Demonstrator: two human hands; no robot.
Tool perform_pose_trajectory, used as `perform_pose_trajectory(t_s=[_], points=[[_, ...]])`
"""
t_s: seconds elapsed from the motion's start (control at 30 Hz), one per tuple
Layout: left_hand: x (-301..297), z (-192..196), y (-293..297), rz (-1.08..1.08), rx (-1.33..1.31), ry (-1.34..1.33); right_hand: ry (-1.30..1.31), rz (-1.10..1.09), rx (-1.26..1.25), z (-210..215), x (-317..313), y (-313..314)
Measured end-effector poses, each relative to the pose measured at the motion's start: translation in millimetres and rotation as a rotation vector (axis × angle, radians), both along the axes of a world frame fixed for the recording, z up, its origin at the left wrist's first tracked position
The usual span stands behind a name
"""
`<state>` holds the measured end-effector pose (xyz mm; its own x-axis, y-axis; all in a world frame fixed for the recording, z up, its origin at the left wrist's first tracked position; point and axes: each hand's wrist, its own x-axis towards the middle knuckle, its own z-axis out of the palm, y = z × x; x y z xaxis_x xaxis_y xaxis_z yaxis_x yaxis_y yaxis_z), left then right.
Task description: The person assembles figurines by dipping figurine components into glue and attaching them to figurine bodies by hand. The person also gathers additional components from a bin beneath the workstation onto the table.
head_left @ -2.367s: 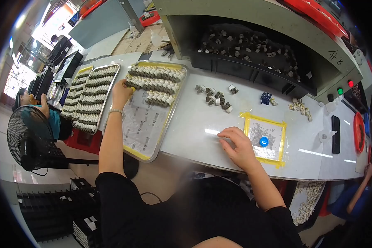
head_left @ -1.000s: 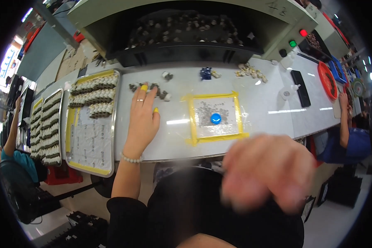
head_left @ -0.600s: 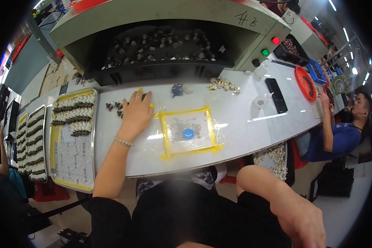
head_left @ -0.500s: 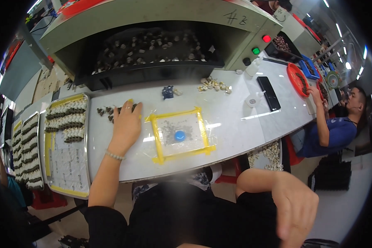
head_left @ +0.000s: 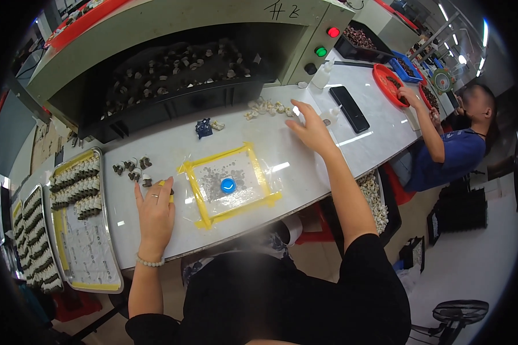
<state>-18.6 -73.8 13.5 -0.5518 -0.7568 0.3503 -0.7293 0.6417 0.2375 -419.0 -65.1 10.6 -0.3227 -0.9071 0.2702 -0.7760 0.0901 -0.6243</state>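
the room is a workshop, its pale floor [head_left: 449, 282] showing beyond the right forearm, with a fan [head_left: 460, 312] low at the far right. the table [head_left: 299, 184] runs under both hands, white and glossy, its near edge bent by the lens. across it from the hands stands a pale green machine [head_left: 178, 23], a black bin [head_left: 172, 109] of pieces inside its opening. past the right hand, a co-worker [head_left: 460, 161] in blue has a hand at a red basin [head_left: 380, 80]. to the left hand's left lie two trays: the outer tray [head_left: 51, 233] packed with rows, the inner tray [head_left: 89, 253] filled only at its far end.

the right hand [head_left: 305, 123] is open, thumb and forefinger apart, nothing seen in it, its tips just beside some pale pieces [head_left: 265, 107]. the left hand [head_left: 153, 198] rests with its fingers loosely parted; whether they grip anything i cannot tell. just beyond them sit the dark-and-white pieces [head_left: 133, 167]. between the hands is a yellow-taped square [head_left: 242, 209]; right of the right hand, a phone [head_left: 349, 109]. smallest are a blue packet [head_left: 204, 128] beyond the square and a blue cap [head_left: 228, 185] on it.
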Motion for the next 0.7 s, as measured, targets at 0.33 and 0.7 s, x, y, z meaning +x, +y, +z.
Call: perform_pose_trajectory(t_s=[0.33, 0.7], points=[[-5.7, 2.1, 41.5, -0.088, 0.079, 0.324, 0.347, -0.068, 0.054, -14.9, 57.8, -76.5], [-9.7, -12.1, 43.5, -0.055, 0.086, 0.287, 0.270, 0.075, -0.068, -12.6, 61.6, 20.2]])
